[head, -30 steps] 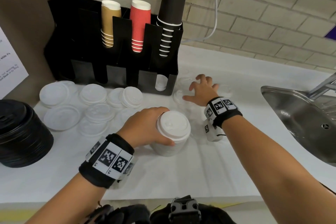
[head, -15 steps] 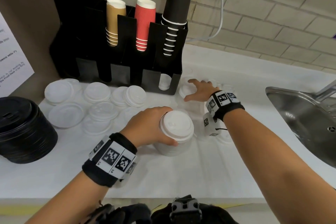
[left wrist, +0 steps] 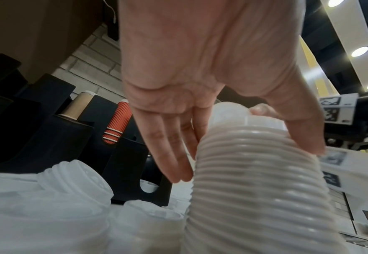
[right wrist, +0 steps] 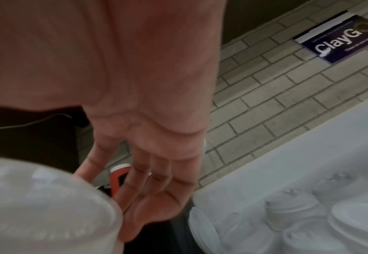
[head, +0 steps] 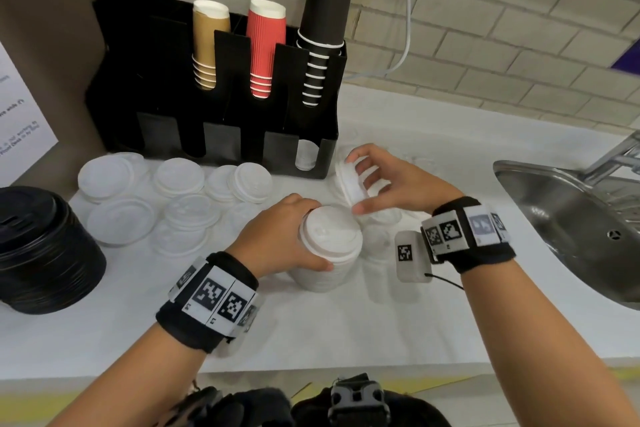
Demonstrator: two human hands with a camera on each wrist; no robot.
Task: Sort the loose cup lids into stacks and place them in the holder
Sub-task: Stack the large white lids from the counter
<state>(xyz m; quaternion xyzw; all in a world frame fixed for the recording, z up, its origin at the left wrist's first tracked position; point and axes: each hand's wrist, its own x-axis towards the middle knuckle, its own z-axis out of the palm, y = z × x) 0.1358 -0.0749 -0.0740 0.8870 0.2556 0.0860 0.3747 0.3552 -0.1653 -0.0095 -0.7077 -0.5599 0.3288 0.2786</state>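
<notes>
Three stacks of paper cups stand upside down in the black holder (head: pixel 221 107) at the back of the white counter (head: pixel 311 333): brown cups (head: pixel 207 45) in the left slot, red ribbed cups (head: pixel 265 48) in the middle one, and tall black cups (head: pixel 325 21) with white rims in the right one. Along the holder's front run lower compartments; through the cut-out of the rightmost one a white lid (head: pixel 306 158) shows, while the others look dark and their contents cannot be told.

The left hand (head: pixel 277 239) curls its fingers and thumb round a tall stack of white lids (head: pixel 329 253) that stands on the counter just in front of the holder; the left wrist view shows the ribbed side of that stack (left wrist: pixel 254 180) between thumb and fingers. The right hand (head: pixel 394 184) pinches a single white lid (head: pixel 351 180), tilted on edge, between thumb and fingertips, held above the counter just behind and to the right of the stack and near the holder's right corner.

Loose white and clear lids (head: pixel 180 198) lie scattered on the counter left of the stack, some overlapping, and a few more lie under the right hand. A stack of black lids (head: pixel 41 250) sits at the counter's left edge. A steel sink (head: pixel 571 218) is set into the counter at the right.
</notes>
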